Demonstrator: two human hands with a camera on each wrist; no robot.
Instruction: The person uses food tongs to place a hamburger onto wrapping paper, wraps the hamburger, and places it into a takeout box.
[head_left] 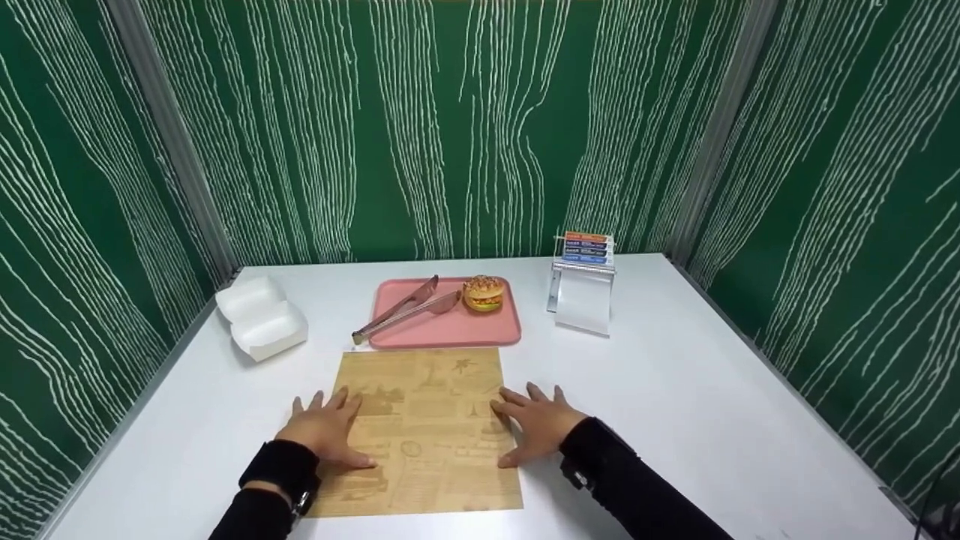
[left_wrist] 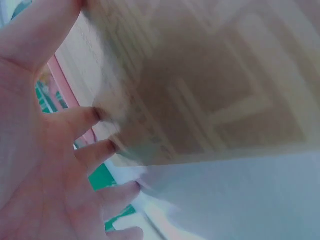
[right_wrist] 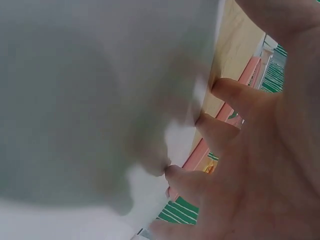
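Observation:
A brown printed paper sheet (head_left: 431, 427) lies flat on the white table in the head view. My left hand (head_left: 322, 429) rests at its left edge, fingers spread, with the thumb and nearest fingertips on the paper. At the right edge my right hand (head_left: 541, 421) is spread the same way, its thumb and some fingertips touching the paper's border. In the left wrist view, fingertips (left_wrist: 107, 146) press down at the sheet's edge. The right wrist view has fingertips (right_wrist: 202, 119) along the paper's side, others on the table. Neither hand holds anything.
Behind the paper sits a pink tray (head_left: 480, 330) bearing metal tongs (head_left: 409, 309) and a burger (head_left: 484, 293). An opened white box (head_left: 266, 319) stands at the left. To the right is a small stand (head_left: 585, 285) with colored labels. Green patterned walls (head_left: 480, 127) enclose the table.

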